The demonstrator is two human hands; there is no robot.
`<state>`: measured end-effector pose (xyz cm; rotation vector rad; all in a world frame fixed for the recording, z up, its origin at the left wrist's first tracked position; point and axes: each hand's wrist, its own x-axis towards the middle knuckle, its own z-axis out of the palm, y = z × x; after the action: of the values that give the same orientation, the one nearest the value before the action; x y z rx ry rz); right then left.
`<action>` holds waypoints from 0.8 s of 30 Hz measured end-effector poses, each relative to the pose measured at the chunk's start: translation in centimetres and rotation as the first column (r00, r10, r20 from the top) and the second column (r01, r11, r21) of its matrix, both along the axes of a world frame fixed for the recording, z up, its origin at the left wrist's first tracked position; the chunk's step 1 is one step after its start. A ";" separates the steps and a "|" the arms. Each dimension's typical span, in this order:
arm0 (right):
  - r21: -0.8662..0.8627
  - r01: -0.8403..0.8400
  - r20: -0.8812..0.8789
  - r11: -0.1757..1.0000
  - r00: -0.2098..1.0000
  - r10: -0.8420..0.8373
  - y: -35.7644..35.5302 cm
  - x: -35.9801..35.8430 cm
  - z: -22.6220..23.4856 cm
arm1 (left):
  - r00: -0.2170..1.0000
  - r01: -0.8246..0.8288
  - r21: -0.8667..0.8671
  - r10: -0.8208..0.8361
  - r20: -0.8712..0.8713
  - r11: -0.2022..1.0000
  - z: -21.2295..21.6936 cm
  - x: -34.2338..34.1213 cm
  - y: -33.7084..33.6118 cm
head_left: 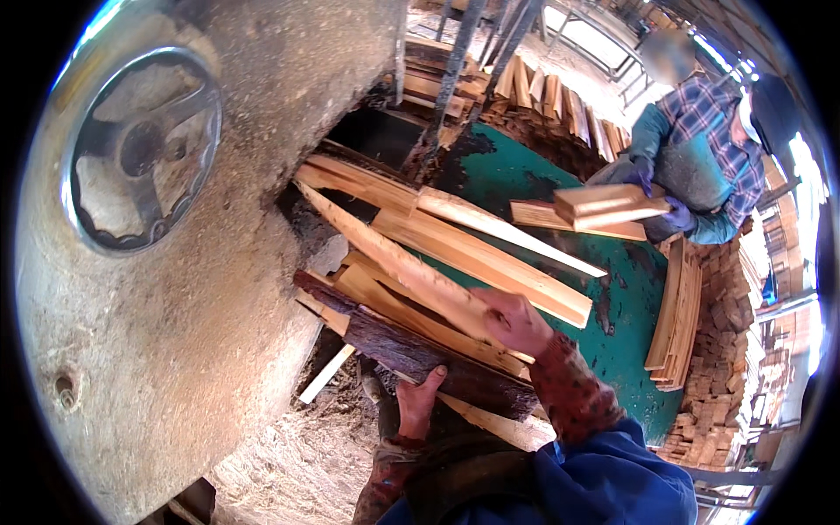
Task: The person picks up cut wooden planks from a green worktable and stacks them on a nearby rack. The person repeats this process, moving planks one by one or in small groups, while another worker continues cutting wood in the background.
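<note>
My right hand [516, 322] is closed round the near end of a long, tapering wood strip [385, 254]. The strip slants away to the left, its far tip beside the big machine housing. Closer to my body lies a bark-covered slab [429, 354], dark and rough along its outer face. My left hand [416, 404] grips the slab's near edge, thumb on the bark and the other fingers mostly hidden. Between strip and slab lie more sawn boards [376, 289]. Beyond them, pale planks [490, 254] rest on a green table [499, 171].
A machine housing [254, 114] with a handwheel [140, 149] fills the left side. At the right, a gloved co-worker [700, 157] holds boards [604, 203] over the table. Stacked timber [713, 359] borders its right edge. Sawdust [297, 464] covers the floor below.
</note>
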<state>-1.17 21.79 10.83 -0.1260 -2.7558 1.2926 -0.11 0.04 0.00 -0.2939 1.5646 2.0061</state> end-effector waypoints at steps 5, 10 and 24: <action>-0.150 0.020 0.235 0.988 0.972 0.016 0.5 7.9 1.3 | 0.995 -0.004 0.160 0.020 -0.096 0.987 -0.2 0.3 -0.4; -0.140 0.037 0.146 0.989 0.989 -0.017 -1.2 12.4 -0.1 | 1.000 0.005 0.240 -0.012 0.027 0.971 -0.8 0.9 -1.1; 0.423 0.355 -0.193 0.834 0.934 -0.300 8.6 6.2 -1.3 | 0.993 -0.019 -0.008 0.020 0.113 1.000 0.9 0.3 0.0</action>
<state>5.01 30.36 9.49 -0.4458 -2.6878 0.5359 0.18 0.02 0.87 -0.4199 1.5038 1.9634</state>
